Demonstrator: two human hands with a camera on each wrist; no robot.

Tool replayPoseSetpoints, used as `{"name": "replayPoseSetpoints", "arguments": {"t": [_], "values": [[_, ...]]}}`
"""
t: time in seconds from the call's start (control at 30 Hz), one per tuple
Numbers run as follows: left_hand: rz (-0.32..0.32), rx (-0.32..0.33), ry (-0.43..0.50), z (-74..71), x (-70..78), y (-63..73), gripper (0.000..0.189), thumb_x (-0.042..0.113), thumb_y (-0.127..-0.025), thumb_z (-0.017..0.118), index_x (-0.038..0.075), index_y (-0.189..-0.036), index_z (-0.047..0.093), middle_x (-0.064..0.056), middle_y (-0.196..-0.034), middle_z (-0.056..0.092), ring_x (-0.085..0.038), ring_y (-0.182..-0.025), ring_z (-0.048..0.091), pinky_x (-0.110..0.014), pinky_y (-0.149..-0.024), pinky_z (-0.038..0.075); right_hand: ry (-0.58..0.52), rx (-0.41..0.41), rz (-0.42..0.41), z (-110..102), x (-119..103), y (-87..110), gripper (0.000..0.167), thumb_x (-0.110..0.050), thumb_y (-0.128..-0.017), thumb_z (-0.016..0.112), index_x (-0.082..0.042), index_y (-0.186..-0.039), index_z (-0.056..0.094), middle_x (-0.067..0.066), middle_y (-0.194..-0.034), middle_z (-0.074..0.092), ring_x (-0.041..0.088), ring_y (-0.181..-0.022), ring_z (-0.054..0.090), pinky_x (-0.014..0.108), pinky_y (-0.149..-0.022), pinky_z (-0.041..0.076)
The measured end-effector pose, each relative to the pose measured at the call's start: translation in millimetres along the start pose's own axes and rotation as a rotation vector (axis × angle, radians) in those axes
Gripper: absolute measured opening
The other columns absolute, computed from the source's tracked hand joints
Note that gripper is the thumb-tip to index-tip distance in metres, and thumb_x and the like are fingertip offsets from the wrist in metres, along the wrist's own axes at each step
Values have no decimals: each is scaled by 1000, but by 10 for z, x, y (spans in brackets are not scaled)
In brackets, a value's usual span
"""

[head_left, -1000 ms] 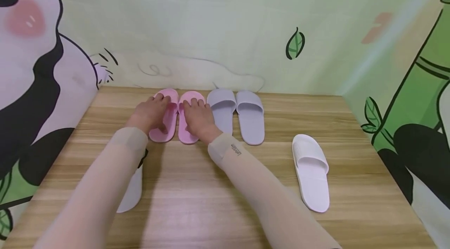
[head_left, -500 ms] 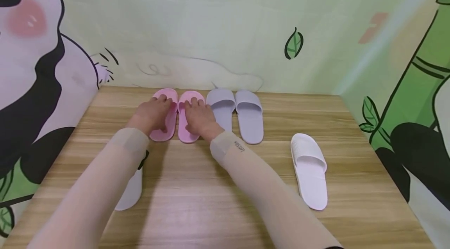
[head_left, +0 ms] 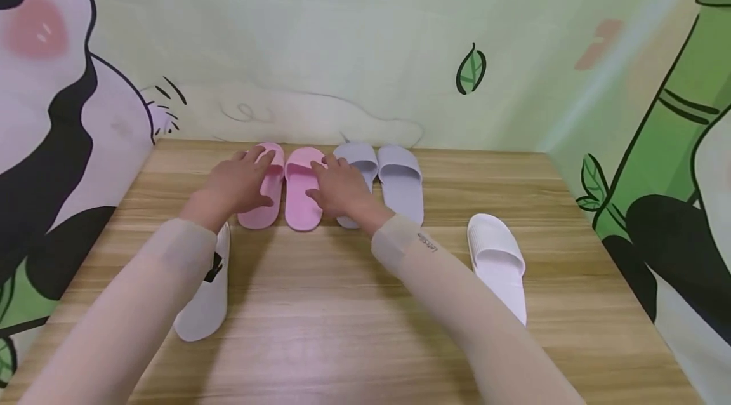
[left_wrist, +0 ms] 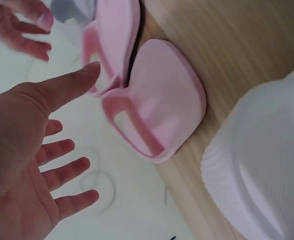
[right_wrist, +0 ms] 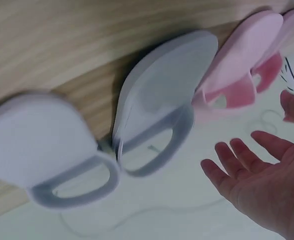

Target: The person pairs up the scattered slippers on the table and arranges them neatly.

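A pair of pink slippers, the left one (head_left: 276, 192) and the right one (head_left: 302, 205), lies side by side against the back wall. My left hand (head_left: 237, 186) hovers over the left pink slipper, its fingers spread and holding nothing. In the left wrist view a gap shows between that hand (left_wrist: 22, 155) and the pink slipper (left_wrist: 166, 95). My right hand (head_left: 345, 188) is above the left lavender-grey slipper (head_left: 356, 152), covering part of it. The right wrist view shows this hand (right_wrist: 271, 185) with loose fingers, apart from the slippers.
Beside the pink pair stands the other lavender-grey slipper (head_left: 401, 186). One white slipper (head_left: 495, 252) lies at the right; another white slipper (head_left: 201, 310) lies at the left, partly under my left forearm. The wooden board (head_left: 308, 303) ends at a printed wall (head_left: 320, 56).
Both hands have come off the pink slippers and spread apart, the left one going left and the right one going right over the lavender-grey slipper. The slippers keep their places.
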State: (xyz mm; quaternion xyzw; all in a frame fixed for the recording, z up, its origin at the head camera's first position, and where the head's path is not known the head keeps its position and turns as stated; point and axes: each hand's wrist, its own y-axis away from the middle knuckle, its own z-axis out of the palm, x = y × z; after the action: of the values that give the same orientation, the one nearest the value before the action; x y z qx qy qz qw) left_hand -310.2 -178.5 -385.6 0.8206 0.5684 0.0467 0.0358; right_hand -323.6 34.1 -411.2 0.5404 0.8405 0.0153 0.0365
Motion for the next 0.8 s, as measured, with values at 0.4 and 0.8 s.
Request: {"name": "replayPoseSetpoints", "arguments": {"t": [0.4, 0.8], "values": [[-9, -12, 28, -66, 35, 366, 102, 47, -92, 75, 1, -164, 19, -30, -167, 23, -58, -147, 30, -72, -119, 27, -70, -12, -40, -154, 367, 518, 69, -49, -102, 60, -17, -160, 40, 7, -160, 44, 30, -148, 42, 50, -117, 43], [16, -10, 77, -8, 64, 673, 106, 48, -90, 78, 2, -164, 18, -31, -167, 21, -59, -147, 29, -74, -120, 24, -122, -26, -22, -179, 718, 982, 77, -51, -100, 63, -13, -161, 37, 14, -162, 41, 37, -149, 39, 55, -119, 39]]}}
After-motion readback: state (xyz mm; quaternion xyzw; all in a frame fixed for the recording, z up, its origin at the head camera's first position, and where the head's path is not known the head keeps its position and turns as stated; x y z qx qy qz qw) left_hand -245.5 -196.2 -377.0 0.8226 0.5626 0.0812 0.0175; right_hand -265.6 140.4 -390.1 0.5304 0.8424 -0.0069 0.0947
